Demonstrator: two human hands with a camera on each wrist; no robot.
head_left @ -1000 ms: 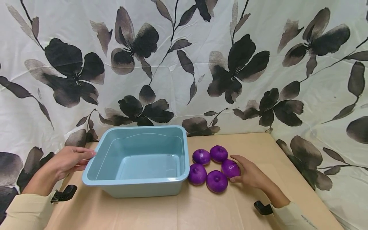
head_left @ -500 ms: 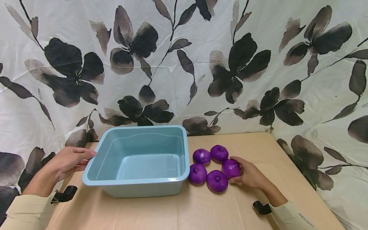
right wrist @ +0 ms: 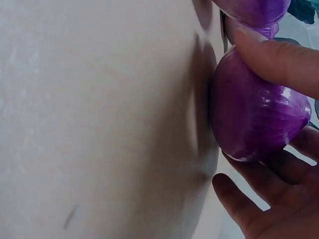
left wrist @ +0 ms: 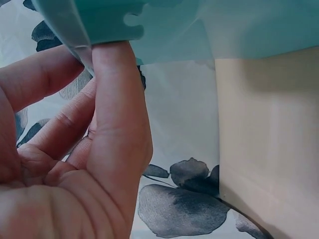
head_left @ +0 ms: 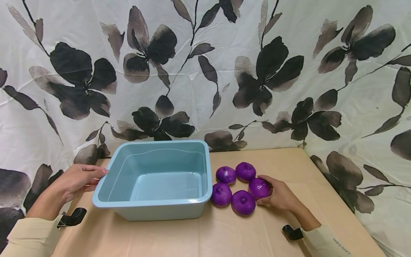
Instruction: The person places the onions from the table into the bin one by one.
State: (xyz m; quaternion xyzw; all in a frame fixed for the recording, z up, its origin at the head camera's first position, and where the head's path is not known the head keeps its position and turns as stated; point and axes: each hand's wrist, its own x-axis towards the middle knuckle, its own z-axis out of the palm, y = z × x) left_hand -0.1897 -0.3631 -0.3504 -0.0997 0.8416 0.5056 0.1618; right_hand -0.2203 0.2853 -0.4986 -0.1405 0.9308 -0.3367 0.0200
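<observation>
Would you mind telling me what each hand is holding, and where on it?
The right hand grips the rightmost purple onion around its side; the left hand holds the blue tub by its left rim.

The head camera looks forward and down across the table (head_left: 224, 235) toward a flowered cloth (head_left: 205, 71). The left wrist camera sits tight against the blue tub (left wrist: 164, 25); the right wrist camera tight against a purple onion (right wrist: 254, 114), both also seen from the head.
</observation>
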